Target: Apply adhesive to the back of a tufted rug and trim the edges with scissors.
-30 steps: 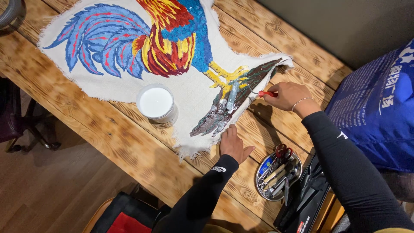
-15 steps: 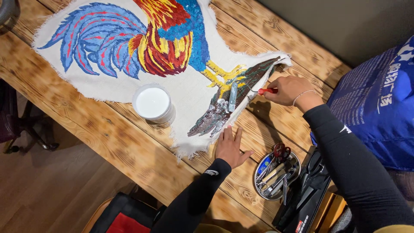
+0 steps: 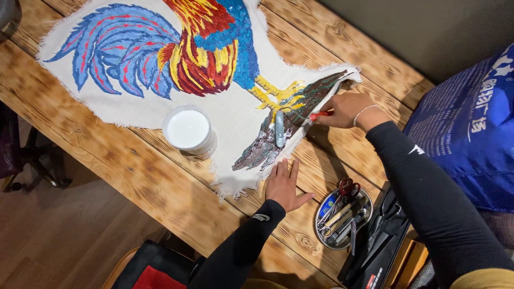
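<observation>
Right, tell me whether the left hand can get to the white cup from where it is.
Probably yes. The left hand lies flat and empty at the cloth's edge, and the white cup stands nearby on that cloth with only bare cloth and table between them.

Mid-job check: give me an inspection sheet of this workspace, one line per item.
Surface: wooden plank table, scorched grain, bare at the near edge.
Job's things: frayed white cloth with a colourful rooster picture; red-handled tool; small grey tube lying on the cloth.
Clutter: white round tub on the cloth edge; round metal dish of scissors and tools; black tray beside it.
Grippers: left hand flat, fingers on the cloth's edge; right hand holds the red-handled tool on the picture's dark part.
Cables: nothing seen.
Surroundings: blue printed bag at right; wooden floor; black and red bag below.
</observation>
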